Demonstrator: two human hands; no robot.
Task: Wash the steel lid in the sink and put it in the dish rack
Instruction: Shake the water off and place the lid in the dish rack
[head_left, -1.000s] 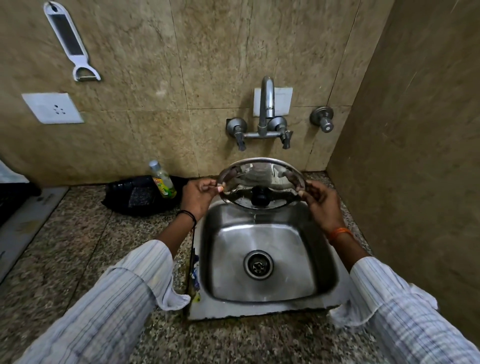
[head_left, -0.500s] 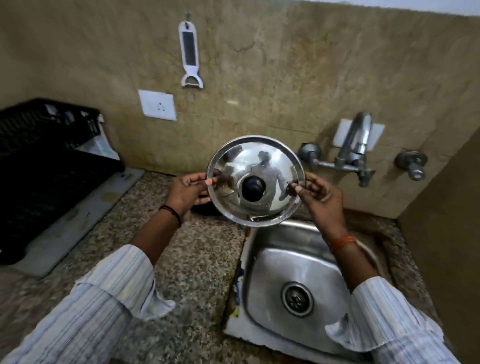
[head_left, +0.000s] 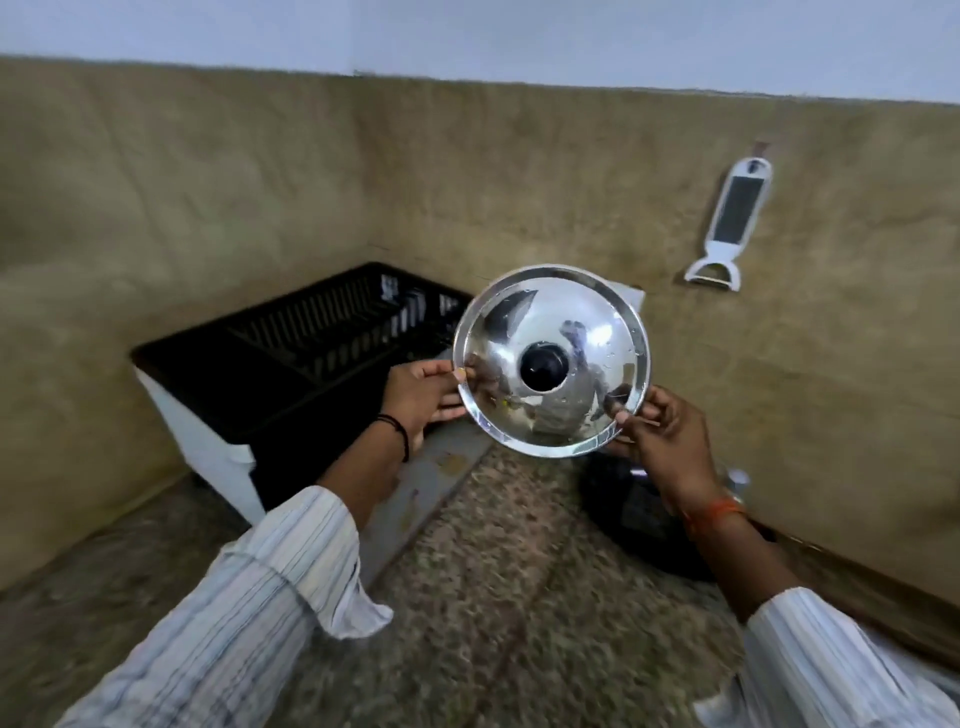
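Note:
The round steel lid (head_left: 576, 317) with a black knob is upright in the air, its shiny top facing me, wet with drops. My left hand (head_left: 421, 392) pinches its left rim and my right hand (head_left: 660, 431) pinches its lower right rim. The black dish rack (head_left: 291, 364) on a white tray stands in the corner, to the left of and behind the lid. The sink is out of view.
A speckled granite counter (head_left: 509, 571) runs below my arms. A grey mat (head_left: 426, 483) lies beside the rack. A black bag (head_left: 644, 519) sits on the counter under my right wrist. A white peeler (head_left: 727, 223) hangs on the tiled wall.
The lid has been carried left, away from the sink and tap, which have left the view. The dish rack is now right behind the lid. Both hands keep their hold.

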